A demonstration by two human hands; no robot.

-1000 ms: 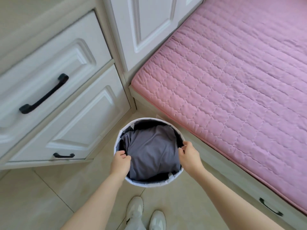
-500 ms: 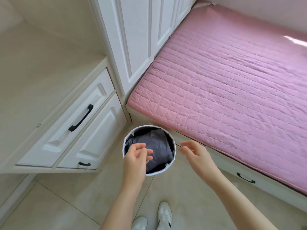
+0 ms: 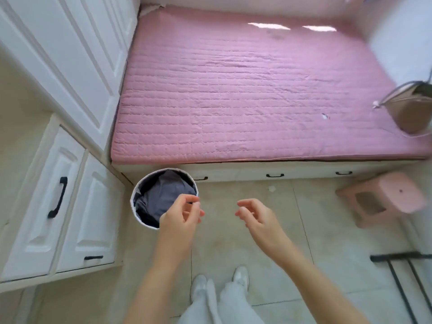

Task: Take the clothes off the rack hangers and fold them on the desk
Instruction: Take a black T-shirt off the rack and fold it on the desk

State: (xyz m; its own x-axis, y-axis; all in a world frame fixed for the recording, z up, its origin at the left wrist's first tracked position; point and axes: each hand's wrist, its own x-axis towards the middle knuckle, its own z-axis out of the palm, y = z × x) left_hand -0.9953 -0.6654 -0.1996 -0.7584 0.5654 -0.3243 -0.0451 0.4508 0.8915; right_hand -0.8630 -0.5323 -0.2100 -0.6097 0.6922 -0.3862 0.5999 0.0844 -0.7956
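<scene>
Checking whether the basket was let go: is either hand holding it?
No: the left hand and right hand hover empty above the floor, off the basket.

No text, label, brand, number or sign is showing legibly anywhere in the frame.
</scene>
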